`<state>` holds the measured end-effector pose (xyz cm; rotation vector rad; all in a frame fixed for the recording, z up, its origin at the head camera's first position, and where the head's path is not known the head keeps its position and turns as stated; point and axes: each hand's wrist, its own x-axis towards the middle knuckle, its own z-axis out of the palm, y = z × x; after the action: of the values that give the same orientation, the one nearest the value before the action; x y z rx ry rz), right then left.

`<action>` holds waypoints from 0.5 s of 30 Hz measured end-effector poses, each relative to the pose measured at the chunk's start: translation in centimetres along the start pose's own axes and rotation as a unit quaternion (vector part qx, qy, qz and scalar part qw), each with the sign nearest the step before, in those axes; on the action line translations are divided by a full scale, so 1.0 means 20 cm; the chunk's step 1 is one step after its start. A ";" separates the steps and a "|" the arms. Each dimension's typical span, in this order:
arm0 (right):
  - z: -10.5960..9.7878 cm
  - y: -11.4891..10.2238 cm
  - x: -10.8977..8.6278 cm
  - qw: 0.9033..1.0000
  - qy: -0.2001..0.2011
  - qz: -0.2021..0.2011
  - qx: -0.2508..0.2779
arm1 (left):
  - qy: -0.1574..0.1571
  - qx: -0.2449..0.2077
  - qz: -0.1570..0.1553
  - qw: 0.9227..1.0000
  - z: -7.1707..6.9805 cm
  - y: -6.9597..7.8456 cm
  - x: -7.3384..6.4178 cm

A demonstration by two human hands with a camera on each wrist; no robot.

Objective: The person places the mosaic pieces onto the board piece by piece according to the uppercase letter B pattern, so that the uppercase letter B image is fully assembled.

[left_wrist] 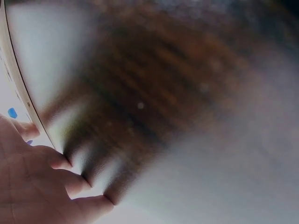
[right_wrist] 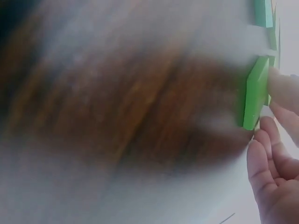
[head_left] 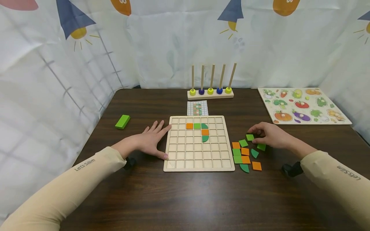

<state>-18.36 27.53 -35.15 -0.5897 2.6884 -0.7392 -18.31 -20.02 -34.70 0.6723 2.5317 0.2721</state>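
While the L hand rests w/ fingers spread apart at the L edge of the gridded board, prob. steadying it, the R hand pinches a green tile R of the board, among loose tiles prob. grouped for reach. Dark wood-grain bench below; white patterned curtain behind.

Left sleeve: dark print, looks like "Let's Slim". Right sleeve: same wording, slanted, small letters. Curtain: white figure-8-like marks on orange shapes, cut off, unclear.
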 end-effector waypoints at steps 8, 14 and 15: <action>0.00 -0.02 0.02 0.999 0.015 0.034 -0.019 | 0.000 0.002 0.002 1.000 0.00 0.00 0.00; 0.01 -0.09 0.06 0.997 0.059 0.038 -0.011 | 0.002 0.002 0.003 1.000 0.00 0.00 -0.01; 0.01 -0.11 0.07 0.997 0.063 0.037 -0.004 | 0.002 0.001 0.003 1.000 0.00 0.00 -0.01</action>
<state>-18.84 25.02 -34.41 -0.4562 2.8121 -0.7703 -18.20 -20.06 -34.59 0.6819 2.5342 0.2723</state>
